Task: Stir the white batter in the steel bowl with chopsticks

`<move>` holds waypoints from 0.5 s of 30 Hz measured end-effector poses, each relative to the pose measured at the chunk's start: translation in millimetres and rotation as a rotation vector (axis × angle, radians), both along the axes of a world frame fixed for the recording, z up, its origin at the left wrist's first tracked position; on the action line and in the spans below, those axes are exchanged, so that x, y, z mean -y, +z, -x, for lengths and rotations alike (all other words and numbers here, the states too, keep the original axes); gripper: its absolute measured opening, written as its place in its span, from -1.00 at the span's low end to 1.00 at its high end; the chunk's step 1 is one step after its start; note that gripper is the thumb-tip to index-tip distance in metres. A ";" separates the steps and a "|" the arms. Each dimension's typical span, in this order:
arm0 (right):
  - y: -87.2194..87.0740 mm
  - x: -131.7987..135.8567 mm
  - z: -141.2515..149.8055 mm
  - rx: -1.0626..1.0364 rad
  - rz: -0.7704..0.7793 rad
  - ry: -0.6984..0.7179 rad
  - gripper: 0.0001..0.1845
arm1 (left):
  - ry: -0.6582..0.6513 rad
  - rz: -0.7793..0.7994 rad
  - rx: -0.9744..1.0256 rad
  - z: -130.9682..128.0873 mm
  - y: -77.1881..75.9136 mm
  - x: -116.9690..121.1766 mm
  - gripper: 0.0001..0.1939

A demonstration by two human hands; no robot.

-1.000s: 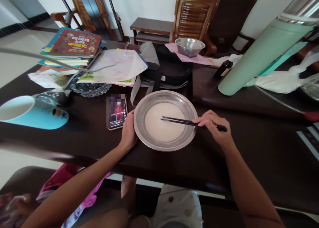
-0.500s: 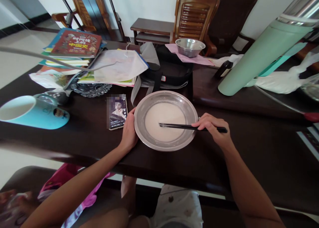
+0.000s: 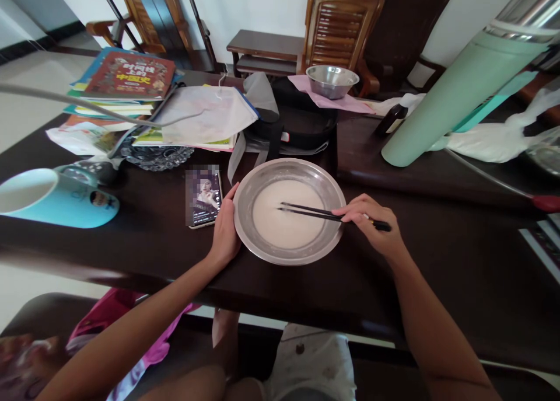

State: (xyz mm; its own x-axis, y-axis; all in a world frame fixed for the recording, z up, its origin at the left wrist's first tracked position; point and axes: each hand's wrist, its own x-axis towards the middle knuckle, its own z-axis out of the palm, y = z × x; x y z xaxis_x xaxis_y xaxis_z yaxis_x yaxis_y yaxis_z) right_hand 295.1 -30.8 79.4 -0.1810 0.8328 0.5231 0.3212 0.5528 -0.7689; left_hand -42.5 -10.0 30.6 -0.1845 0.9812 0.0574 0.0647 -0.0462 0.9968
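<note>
A wide metal bowl (image 3: pixel 289 256) stands on the dark table, part filled with a smooth, off-white liquid (image 3: pixel 286 229). My left hand (image 3: pixel 226 229) grips the bowl's left side, its fingers partly hidden behind the wall. Over the right rim, my right hand (image 3: pixel 371 221) is closed around a pair of black chopsticks (image 3: pixel 312 213). Their tips reach into the liquid near the bowl's middle, slightly apart from each other. A phone (image 3: pixel 205 199) with a lit screen lies just left of my left hand.
A light-blue cup (image 3: pixel 83 199) lies in view at the left, near a glass dish (image 3: pixel 160 157). Books (image 3: pixel 131 77) and a black bag (image 3: pixel 301 118) are behind the bowl. A tall green flask (image 3: pixel 455 97) stands right; a smaller metal bowl (image 3: pixel 332 84) sits farther back.
The chopsticks' tips have spread apart and the right hand has shifted slightly left and up. The left hand still holds the bowl.
</note>
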 end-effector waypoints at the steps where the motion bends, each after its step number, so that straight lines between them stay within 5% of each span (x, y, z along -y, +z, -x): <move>1: 0.0 0.1 -0.7 -0.025 -0.004 -0.025 -0.63 | -0.001 0.002 0.002 0.3 -0.3 0.0 -0.21; 15: -0.9 0.3 -2.1 -0.099 -0.020 0.016 -0.52 | -0.014 -0.029 -0.006 3.5 -7.6 -1.6 -0.26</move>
State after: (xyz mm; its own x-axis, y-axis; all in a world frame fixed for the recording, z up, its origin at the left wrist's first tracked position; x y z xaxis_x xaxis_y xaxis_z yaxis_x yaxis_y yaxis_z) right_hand 297.2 -31.1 78.5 -0.1405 0.8194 0.5557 0.2351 0.5729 -0.7852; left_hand -46.0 -8.4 23.0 -0.1700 0.9816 0.0872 0.0694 -0.0763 0.9947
